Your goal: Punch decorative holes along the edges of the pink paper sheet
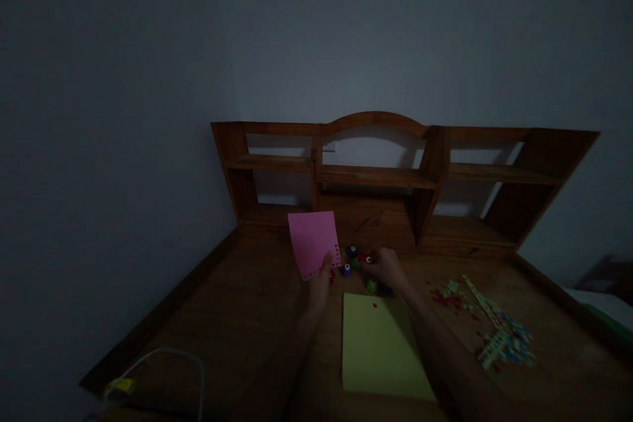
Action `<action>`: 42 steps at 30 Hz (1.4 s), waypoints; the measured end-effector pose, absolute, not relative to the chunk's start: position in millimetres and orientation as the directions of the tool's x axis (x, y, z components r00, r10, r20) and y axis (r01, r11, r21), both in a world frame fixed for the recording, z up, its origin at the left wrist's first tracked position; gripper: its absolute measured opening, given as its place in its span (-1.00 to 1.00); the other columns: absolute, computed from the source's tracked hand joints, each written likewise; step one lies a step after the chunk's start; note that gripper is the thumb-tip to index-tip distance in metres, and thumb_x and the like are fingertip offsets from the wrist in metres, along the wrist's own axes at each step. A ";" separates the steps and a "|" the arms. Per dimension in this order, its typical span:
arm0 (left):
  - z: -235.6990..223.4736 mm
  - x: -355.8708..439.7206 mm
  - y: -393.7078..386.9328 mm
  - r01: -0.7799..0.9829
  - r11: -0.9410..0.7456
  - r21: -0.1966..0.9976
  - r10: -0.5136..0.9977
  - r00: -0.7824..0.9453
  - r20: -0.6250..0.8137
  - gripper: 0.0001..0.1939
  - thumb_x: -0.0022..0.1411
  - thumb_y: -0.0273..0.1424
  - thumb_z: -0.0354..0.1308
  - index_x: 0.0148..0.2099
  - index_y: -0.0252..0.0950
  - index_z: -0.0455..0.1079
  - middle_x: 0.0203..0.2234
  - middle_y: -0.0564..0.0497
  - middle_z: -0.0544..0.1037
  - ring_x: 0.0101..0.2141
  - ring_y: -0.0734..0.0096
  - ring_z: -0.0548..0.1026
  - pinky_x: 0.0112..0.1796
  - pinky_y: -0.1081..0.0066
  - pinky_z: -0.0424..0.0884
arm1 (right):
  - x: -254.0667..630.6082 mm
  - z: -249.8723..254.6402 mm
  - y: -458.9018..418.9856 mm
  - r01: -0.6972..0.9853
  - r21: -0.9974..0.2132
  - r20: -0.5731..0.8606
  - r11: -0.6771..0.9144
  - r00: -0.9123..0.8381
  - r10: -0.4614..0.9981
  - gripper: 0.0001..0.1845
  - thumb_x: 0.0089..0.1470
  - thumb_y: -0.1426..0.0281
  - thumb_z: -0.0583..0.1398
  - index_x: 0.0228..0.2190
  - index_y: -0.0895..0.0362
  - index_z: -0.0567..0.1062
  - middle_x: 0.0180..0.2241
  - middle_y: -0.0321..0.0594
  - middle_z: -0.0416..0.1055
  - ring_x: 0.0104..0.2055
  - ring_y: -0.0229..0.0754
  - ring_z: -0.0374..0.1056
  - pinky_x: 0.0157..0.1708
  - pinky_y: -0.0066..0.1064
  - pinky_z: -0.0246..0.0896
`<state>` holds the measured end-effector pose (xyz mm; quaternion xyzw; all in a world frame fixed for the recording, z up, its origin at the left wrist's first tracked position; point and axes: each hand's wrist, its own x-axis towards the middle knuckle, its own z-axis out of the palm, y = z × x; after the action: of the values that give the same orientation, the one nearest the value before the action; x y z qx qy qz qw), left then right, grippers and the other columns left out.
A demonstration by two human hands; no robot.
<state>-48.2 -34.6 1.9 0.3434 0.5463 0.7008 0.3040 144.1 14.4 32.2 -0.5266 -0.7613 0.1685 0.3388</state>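
Note:
My left hand (321,280) pinches a pink sheet of paper (312,241) by its lower right part, thumb on top, holding it up over the desk. Small holes run along the sheet's bottom and right edges. My right hand (388,267) is closed, its fingertips at a small red craft punch (363,258) with a white round spot. Next to it stand similar purple punches (347,270) and a green one (355,264). A lighter green piece (372,286) lies below my right hand. The dim light hides fine detail of the fingers.
A yellow pad (380,346) lies in front, under my right forearm. Red, pale and blue bits (517,339) and pale strips (482,302) are scattered at right. A wooden shelf unit (378,176) stands behind. A white cable (171,350) curves at lower left.

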 end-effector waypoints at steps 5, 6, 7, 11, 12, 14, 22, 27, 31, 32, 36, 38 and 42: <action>0.0 -40.6 -33.4 -0.084 -0.230 0.969 0.857 -0.490 0.161 -0.44 -0.03 -0.10 0.37 -0.04 -0.30 0.44 -0.15 -0.19 0.59 0.06 0.04 0.43 0.12 0.17 0.28 | 151.1 22.6 -0.7 0.083 -0.965 0.242 0.250 -0.096 0.965 -0.57 -0.17 0.14 0.38 -0.33 0.06 0.36 -0.42 -0.31 0.48 -0.63 -0.27 0.30 -0.64 -0.46 0.12; -1.1 -38.9 -33.3 -0.095 -0.239 0.966 0.875 -0.453 0.172 -0.46 -0.04 -0.11 0.39 -0.05 -0.29 0.45 -0.18 -0.18 0.60 0.05 0.04 0.43 0.10 0.16 0.29 | 153.6 20.4 -5.9 0.005 -0.976 0.216 0.217 -0.111 0.970 -0.53 -0.19 0.14 0.41 -0.30 0.06 0.37 -0.38 -0.30 0.48 -0.65 -0.30 0.28 -0.65 -0.45 0.13; -2.1 -37.2 -33.4 -0.109 -0.245 0.963 0.889 -0.422 0.178 -0.47 -0.05 -0.12 0.39 -0.07 -0.29 0.46 -0.20 -0.17 0.61 0.04 0.04 0.44 0.09 0.15 0.31 | 156.3 18.5 -11.6 -0.047 -0.981 0.192 0.188 -0.126 0.973 -0.50 -0.21 0.15 0.42 -0.26 0.06 0.40 -0.35 -0.29 0.48 -0.65 -0.32 0.27 -0.65 -0.45 0.14; -3.1 -30.3 -35.2 -0.183 -0.222 0.958 0.944 -0.285 0.165 -0.47 -0.07 -0.16 0.41 -0.07 -0.31 0.46 -0.23 -0.17 0.61 -0.01 0.05 0.48 0.05 0.12 0.35 | 165.0 13.2 -33.3 -0.108 -0.986 0.144 0.128 -0.157 0.977 -0.41 -0.17 0.22 0.44 -0.07 0.04 0.48 -0.41 -0.31 0.48 -0.59 -0.33 0.28 -0.58 -0.47 0.18; -2.8 -29.0 -35.7 -0.201 -0.217 0.955 0.954 -0.252 0.164 -0.46 -0.07 -0.18 0.41 -0.06 -0.32 0.46 -0.23 -0.18 0.61 -0.01 0.06 0.48 0.05 0.13 0.36 | 165.5 11.9 -37.3 -0.118 -0.986 0.136 0.119 -0.146 0.980 -0.42 -0.16 0.23 0.44 -0.06 0.04 0.49 -0.43 -0.31 0.47 -0.56 -0.32 0.30 -0.56 -0.46 0.20; -2.2 -27.5 -36.1 -0.228 -0.229 0.946 0.960 -0.213 0.182 -0.43 -0.08 -0.21 0.42 -0.02 -0.32 0.44 -0.16 -0.18 0.60 0.01 0.08 0.47 0.07 0.14 0.34 | 164.5 8.8 -42.7 -0.195 -0.978 0.102 0.076 -0.124 0.987 -0.44 -0.17 0.25 0.45 -0.07 0.02 0.53 -0.39 -0.29 0.50 -0.49 -0.28 0.37 -0.45 -0.41 0.29; 0.0 -29.5 -36.2 -0.156 -0.304 0.940 0.946 -0.167 0.278 -0.50 0.05 -0.18 0.35 0.00 -0.30 0.42 -0.07 -0.15 0.56 0.00 0.15 0.48 -0.04 0.30 0.42 | 158.1 0.2 -47.3 -0.462 -0.886 0.045 -0.040 -0.173 0.984 -0.54 -0.18 0.25 0.47 -0.18 0.02 0.57 -0.18 -0.22 0.55 -0.27 -0.15 0.50 -0.12 -0.24 0.38; -2.8 -24.8 -40.3 -0.081 -0.281 0.956 0.959 -0.047 0.278 -0.62 0.14 -0.05 0.23 -0.31 -0.30 0.43 -0.50 -0.04 0.54 -0.48 0.32 0.48 -0.47 0.40 0.38 | 157.3 -1.9 -46.5 -0.424 -0.906 0.063 0.003 -0.126 0.990 -0.56 -0.21 0.28 0.48 -0.23 0.07 0.56 -0.28 -0.22 0.56 -0.38 -0.23 0.47 -0.28 -0.34 0.37; -4.8 -19.9 -42.3 -0.067 -0.295 0.953 0.951 0.070 0.300 -0.60 0.17 -0.04 0.20 -0.41 -0.31 0.40 -0.56 -0.02 0.49 -0.58 0.41 0.39 -0.54 0.43 0.29 | 156.9 -0.9 -47.0 -0.415 -0.910 0.072 0.014 -0.127 0.989 -0.51 -0.28 0.31 0.50 -0.24 0.07 0.56 -0.25 -0.20 0.57 -0.34 -0.18 0.49 -0.24 -0.30 0.37; -5.7 -19.6 -41.9 -0.055 -0.308 0.950 0.948 0.069 0.312 -0.60 0.16 -0.05 0.21 -0.42 -0.31 0.41 -0.56 -0.02 0.49 -0.56 0.40 0.40 -0.52 0.42 0.30 | 156.9 0.2 -47.7 -0.407 -0.913 0.077 0.016 -0.135 0.988 -0.51 -0.28 0.32 0.50 -0.23 0.06 0.55 -0.24 -0.19 0.57 -0.31 -0.16 0.50 -0.22 -0.29 0.37; -11.2 -21.6 -37.3 -0.020 -0.315 0.949 0.949 0.030 0.315 -0.61 0.16 -0.06 0.22 -0.41 -0.32 0.43 -0.54 -0.03 0.51 -0.53 0.38 0.41 -0.47 0.41 0.31 | 155.9 5.5 -51.5 -0.386 -0.922 0.092 0.029 -0.145 0.985 -0.49 -0.29 0.30 0.51 -0.23 0.06 0.54 -0.19 -0.17 0.57 -0.24 -0.11 0.50 -0.17 -0.26 0.36; -13.5 -23.5 -35.1 -0.031 -0.301 0.953 0.953 0.018 0.302 -0.61 0.15 -0.05 0.22 -0.41 -0.32 0.43 -0.54 -0.03 0.51 -0.53 0.38 0.41 -0.47 0.41 0.31 | 155.5 8.1 -52.7 -0.382 -0.924 0.087 0.031 -0.131 0.988 -0.50 -0.27 0.26 0.50 -0.24 0.04 0.53 -0.23 -0.20 0.57 -0.28 -0.12 0.50 -0.20 -0.26 0.36; -12.9 -25.3 -34.7 -0.077 -0.293 0.953 0.956 -0.015 0.292 -0.61 0.13 -0.05 0.24 -0.39 -0.31 0.41 -0.52 -0.01 0.50 -0.51 0.39 0.42 -0.47 0.42 0.31 | 157.3 12.1 -52.6 -0.368 -0.929 0.096 0.042 -0.129 0.987 -0.38 -0.18 0.21 0.46 -0.04 -0.03 0.47 -0.22 -0.20 0.58 -0.22 -0.07 0.50 -0.18 -0.22 0.35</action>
<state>-25.3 -34.7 -12.9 0.5476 0.4015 0.5886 0.4387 157.3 -52.6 12.1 -0.3433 -0.4508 0.6010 0.5637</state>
